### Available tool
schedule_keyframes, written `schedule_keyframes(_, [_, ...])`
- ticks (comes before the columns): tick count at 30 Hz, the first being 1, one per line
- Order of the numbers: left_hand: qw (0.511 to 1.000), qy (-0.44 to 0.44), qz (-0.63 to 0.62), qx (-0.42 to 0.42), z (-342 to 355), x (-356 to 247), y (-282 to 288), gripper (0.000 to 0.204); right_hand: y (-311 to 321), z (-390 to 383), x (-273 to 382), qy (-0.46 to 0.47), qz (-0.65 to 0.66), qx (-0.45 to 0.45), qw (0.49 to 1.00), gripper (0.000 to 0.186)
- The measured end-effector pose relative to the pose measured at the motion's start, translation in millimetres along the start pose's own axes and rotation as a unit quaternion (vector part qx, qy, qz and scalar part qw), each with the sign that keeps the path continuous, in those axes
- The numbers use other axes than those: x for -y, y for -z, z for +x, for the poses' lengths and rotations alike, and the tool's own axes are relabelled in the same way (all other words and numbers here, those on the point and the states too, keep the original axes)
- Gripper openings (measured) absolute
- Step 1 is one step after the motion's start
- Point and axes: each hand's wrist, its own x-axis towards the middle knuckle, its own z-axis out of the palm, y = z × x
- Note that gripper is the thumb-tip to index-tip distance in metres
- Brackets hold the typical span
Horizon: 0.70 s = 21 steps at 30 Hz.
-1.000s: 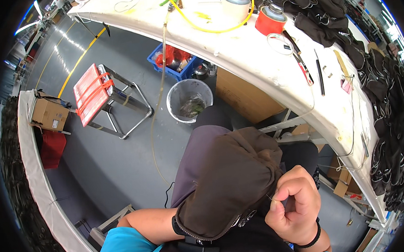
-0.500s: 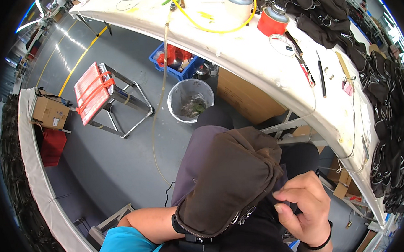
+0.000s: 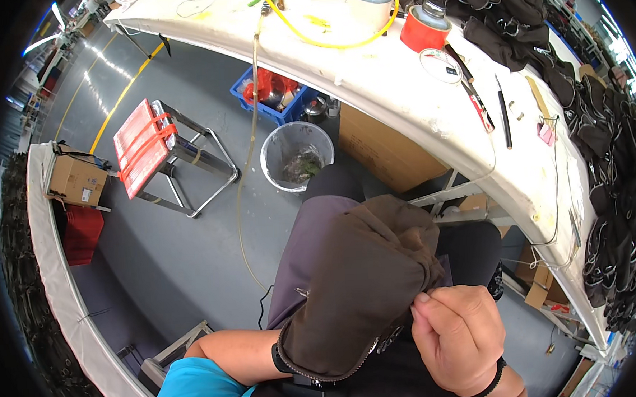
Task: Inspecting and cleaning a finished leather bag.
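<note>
One brown pouch (image 3: 366,289) lies across the person's lap (image 3: 311,238), probably for steady support underneath. Left forearm (image 3: 240,357) disappears at its near zip edge (image 3: 296,366); left hand hidden, grip can't be told, presumably inside keeping the cloth filled out. Right hand (image 3: 463,338) clenched, thumb against fingers, at the pouch's right side; can't tell from here if cloth or something finer is pinched. Slim black tool (image 3: 503,117) on white table (image 3: 376,73), far right, likely for easy reach. Bin (image 3: 273,156) just beyond left knee (image 3: 335,182), probably for scraps.
</note>
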Motion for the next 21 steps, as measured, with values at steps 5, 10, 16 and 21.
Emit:
schedule_keyframes(5, [0.993, -0.058, 0.096, 0.02, -2, -7, 2, 0.015, -2, 3, -6, 0.045, -0.028, 0.002, 0.999, 0.026])
schedule_keyframes(10, [0.927, -0.205, 0.306, 0.068, 3, -8, 14, 0.016, -4, 5, -14, 0.004, 0.047, -0.002, 0.999, 0.022])
schedule_keyframes(16, [0.959, -0.141, 0.238, 0.068, 2, -7, 12, 0.014, -1, -1, -12, -0.117, 0.206, 0.019, 0.971, 0.021])
schedule_keyframes(21, [0.955, -0.134, 0.256, 0.063, 2, -11, 12, 0.012, 0, -11, -13, -0.233, 0.397, 0.003, 0.888, 0.017])
